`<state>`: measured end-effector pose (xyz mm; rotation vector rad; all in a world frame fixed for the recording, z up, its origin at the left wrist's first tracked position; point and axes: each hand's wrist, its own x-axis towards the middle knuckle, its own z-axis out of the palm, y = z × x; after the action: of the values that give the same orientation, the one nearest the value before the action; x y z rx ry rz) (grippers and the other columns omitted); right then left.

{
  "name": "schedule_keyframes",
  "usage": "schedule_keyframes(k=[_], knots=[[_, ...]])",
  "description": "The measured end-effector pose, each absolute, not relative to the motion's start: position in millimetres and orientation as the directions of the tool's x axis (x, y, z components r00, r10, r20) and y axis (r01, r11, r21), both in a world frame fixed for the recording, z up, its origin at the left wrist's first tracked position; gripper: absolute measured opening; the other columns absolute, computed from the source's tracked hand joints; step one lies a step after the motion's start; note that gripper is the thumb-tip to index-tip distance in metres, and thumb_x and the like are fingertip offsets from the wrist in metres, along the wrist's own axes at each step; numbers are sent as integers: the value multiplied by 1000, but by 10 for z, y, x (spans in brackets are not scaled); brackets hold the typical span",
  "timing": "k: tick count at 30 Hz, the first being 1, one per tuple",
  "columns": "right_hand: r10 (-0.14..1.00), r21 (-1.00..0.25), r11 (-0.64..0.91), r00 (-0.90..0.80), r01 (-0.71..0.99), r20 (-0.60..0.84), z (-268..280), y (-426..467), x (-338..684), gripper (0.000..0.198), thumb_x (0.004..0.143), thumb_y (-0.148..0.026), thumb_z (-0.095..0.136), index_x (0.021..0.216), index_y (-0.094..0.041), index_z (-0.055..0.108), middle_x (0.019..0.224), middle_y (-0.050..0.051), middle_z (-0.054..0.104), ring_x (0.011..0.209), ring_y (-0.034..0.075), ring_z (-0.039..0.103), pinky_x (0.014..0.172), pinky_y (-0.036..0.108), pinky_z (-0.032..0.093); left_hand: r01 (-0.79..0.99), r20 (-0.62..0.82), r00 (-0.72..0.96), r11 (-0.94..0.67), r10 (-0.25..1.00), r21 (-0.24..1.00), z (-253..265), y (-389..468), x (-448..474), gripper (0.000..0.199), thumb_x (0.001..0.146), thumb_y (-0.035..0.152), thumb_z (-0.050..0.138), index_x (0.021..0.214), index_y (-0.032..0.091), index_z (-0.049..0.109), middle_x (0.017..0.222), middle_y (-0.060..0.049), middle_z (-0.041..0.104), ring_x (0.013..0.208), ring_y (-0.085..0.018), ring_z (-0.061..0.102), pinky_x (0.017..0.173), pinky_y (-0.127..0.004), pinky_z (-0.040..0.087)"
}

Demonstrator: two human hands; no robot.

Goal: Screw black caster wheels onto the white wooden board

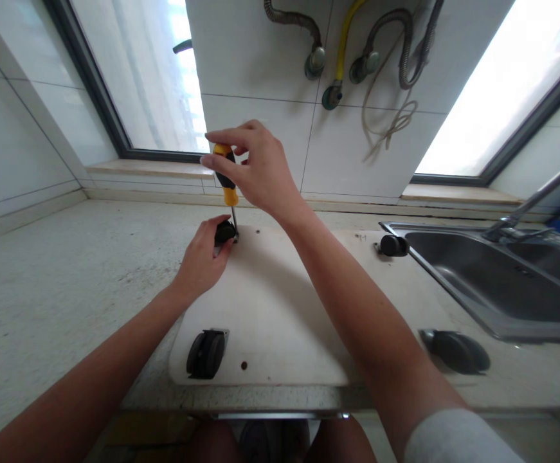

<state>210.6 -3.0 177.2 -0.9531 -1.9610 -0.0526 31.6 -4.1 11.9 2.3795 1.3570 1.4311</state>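
A white board with rounded corners lies on the countertop, with black casters at its corners. My left hand grips the black caster at the far left corner, fingers behind it and thumb in front. Above that corner my right hand holds a yellow and black screwdriver by its handle, between thumb and fingers. The screwdriver stands nearly upright, its tip down at the caster's metal plate. Whether a screw sits under the tip is too small to tell.
Other casters sit at the near left, far right and near right. A steel sink with a faucet borders the board's right. Hoses and a looped cord hang on the tiled wall behind.
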Motion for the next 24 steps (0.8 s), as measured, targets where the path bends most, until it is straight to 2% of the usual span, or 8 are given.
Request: schedule_keyframes(k=[2, 6, 11, 16, 19, 22, 24], knots=[[604, -310, 675, -261, 669, 753, 1763, -34, 2091, 37, 109, -32, 61, 143, -24, 75, 136, 9, 74, 121, 19, 71, 109, 29, 56, 651, 688, 186, -612, 702, 449, 118, -39, 316, 52, 100, 26, 60, 151, 18, 59, 140, -16, 70, 125, -33, 71, 111, -52, 60], [613, -284, 653, -270, 703, 742, 1756, -45, 2073, 42, 109, -24, 51, 146, -25, 71, 138, 7, 75, 127, 19, 70, 109, 29, 56, 645, 687, 181, -612, 704, 457, 119, -34, 320, 51, 100, 26, 60, 151, 19, 59, 140, -15, 71, 127, -33, 71, 113, -53, 59], [604, -266, 638, -255, 723, 755, 1780, -88, 2083, 31, 110, -38, 62, 134, -28, 79, 133, 9, 75, 120, 24, 72, 108, 39, 59, 641, 679, 174, -606, 713, 471, 109, -37, 311, 54, 100, 27, 60, 153, 17, 57, 144, -17, 70, 132, -33, 70, 116, -55, 57], [606, -270, 642, -258, 718, 753, 1795, -105, 2107, 34, 110, -32, 62, 139, -26, 78, 133, 9, 74, 113, 22, 72, 110, 37, 56, 651, 763, 163, -650, 625, 393, 175, -65, 327, 51, 100, 31, 62, 148, 13, 62, 141, -19, 71, 131, -34, 69, 118, -56, 57], [601, -259, 634, -254, 729, 758, 1790, -95, 2123, 32, 110, -31, 60, 135, -26, 79, 130, 8, 73, 112, 22, 71, 107, 35, 54, 637, 875, 112, -710, 471, 301, 344, -202, 372, 33, 105, 28, 50, 128, 20, 72, 127, -13, 78, 123, -31, 73, 113, -56, 60], [592, -238, 639, -270, 731, 760, 1785, -88, 2135, 31, 110, -31, 58, 132, -25, 80, 125, 8, 72, 113, 22, 69, 105, 34, 52, 607, 948, -18, -749, 319, 264, 551, -564, 321, 35, 107, 32, 41, 103, 31, 76, 100, -6, 80, 100, -29, 77, 96, -59, 67], [595, -234, 637, -276, 734, 755, 1785, -91, 2138, 34, 111, -31, 57, 137, -24, 78, 126, 8, 71, 115, 21, 68, 106, 33, 51, 602, 927, -79, -724, 368, 338, 651, -934, 182, 31, 102, 46, 46, 104, 39, 76, 100, -5, 80, 100, -35, 77, 94, -71, 66]])
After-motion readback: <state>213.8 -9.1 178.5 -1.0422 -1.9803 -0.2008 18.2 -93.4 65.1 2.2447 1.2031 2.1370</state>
